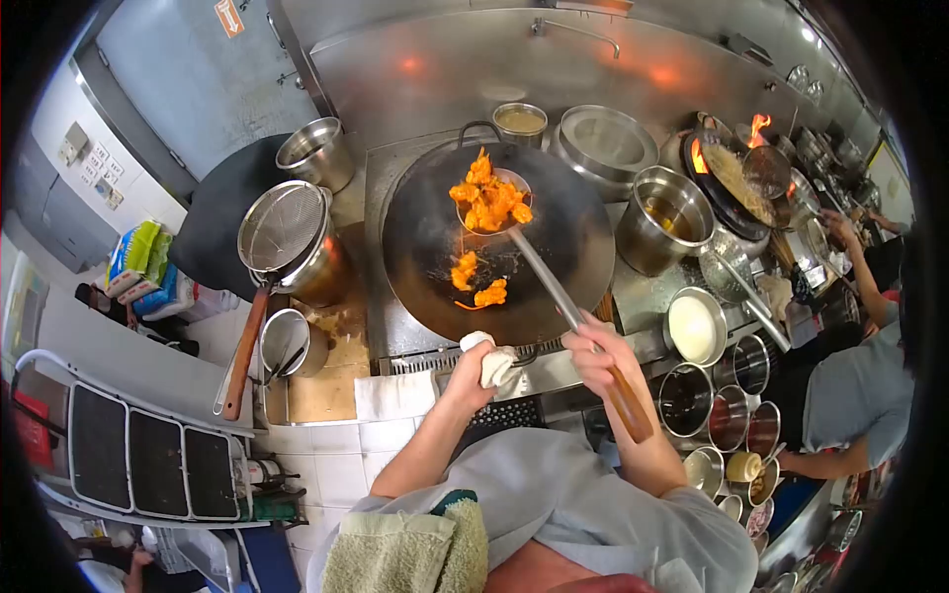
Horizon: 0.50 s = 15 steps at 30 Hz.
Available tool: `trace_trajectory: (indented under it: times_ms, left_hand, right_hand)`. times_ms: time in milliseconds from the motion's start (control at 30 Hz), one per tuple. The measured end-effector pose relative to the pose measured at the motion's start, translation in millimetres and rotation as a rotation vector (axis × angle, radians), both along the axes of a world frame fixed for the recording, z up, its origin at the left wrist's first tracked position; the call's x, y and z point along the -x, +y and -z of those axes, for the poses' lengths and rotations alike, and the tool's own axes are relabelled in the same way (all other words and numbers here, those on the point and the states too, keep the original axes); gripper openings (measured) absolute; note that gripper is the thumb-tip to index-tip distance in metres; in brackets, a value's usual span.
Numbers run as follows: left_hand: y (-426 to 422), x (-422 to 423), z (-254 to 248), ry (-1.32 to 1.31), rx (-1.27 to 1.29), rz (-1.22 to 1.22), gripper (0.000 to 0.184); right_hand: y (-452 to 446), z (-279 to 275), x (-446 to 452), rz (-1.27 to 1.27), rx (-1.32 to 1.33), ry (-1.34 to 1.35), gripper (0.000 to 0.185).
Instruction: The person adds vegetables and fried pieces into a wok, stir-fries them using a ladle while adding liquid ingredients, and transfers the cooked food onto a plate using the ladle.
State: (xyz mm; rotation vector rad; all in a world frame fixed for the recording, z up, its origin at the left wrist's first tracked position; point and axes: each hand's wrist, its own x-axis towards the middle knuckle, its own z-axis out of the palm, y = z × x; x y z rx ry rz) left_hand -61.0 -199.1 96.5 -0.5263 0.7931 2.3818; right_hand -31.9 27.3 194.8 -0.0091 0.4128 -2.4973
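Note:
My right hand is closed round the shaft of a long ladle with a wooden handle end. The ladle's bowl, over the far half of a large dark wok, is heaped with orange, sauce-coated fried pieces. A few more orange pieces lie in the wok below it. At the near rim, my left hand grips a folded white cloth against the wok's near handle. Fingers and cloth partly hide that handle.
Left of the wok stand a steel pot with a strainer on top and a smaller pot. To the right are an oil pot, a bowl of white liquid and several sauce containers. Flames rise by another wok, near a co-worker.

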Motion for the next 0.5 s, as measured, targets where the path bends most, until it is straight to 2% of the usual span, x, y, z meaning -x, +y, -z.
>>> trace_trajectory:
  times_ms: [33, 100, 167, 233, 300, 367, 400, 433, 500]
  left_hand:
    - [-1, -3, 0, -0.029, 0.018, 0.018, 0.014]
    - [0, -7, -5, -0.025, 0.045, 0.019, 0.015]
    - [3, -7, -9, 0.006, 0.053, 0.003, 0.016]
    - [1, -6, 3, 0.033, 0.011, -0.019, 0.018]
    - [-3, -6, 3, 0.046, 0.024, 0.013, 0.021]
    - [-4, -6, 4, 0.015, 0.014, 0.013, 0.024]
    - [-3, -5, -3, -0.008, 0.006, 0.005, 0.021]
    - [-6, -10, -9, -0.048, 0.009, -0.003, 0.018]
    - [-5, -9, -17, -0.023, 0.041, -0.037, 0.017]
  right_hand:
    - [-3, -2, 7, 0.005, 0.019, -0.009, 0.034]
    - [-5, -14, 20, 0.032, -0.192, -0.066, 0.028]
    - [2, -18, 13, 0.07, -0.202, -0.115, 0.033]
    - [18, -7, 2, 0.026, -0.025, 0.055, 0.037]
    - [22, 14, 8, 0.013, 0.063, 0.086, 0.04]
    - [17, 34, 12, 0.066, 0.088, 0.067, 0.037]
    - [14, 17, 16, 0.048, -0.085, 0.017, 0.03]
    - [12, 9, 19, 0.022, -0.109, -0.036, 0.022]
    - [13, -9, 11, -0.015, -0.027, -0.134, 0.018]
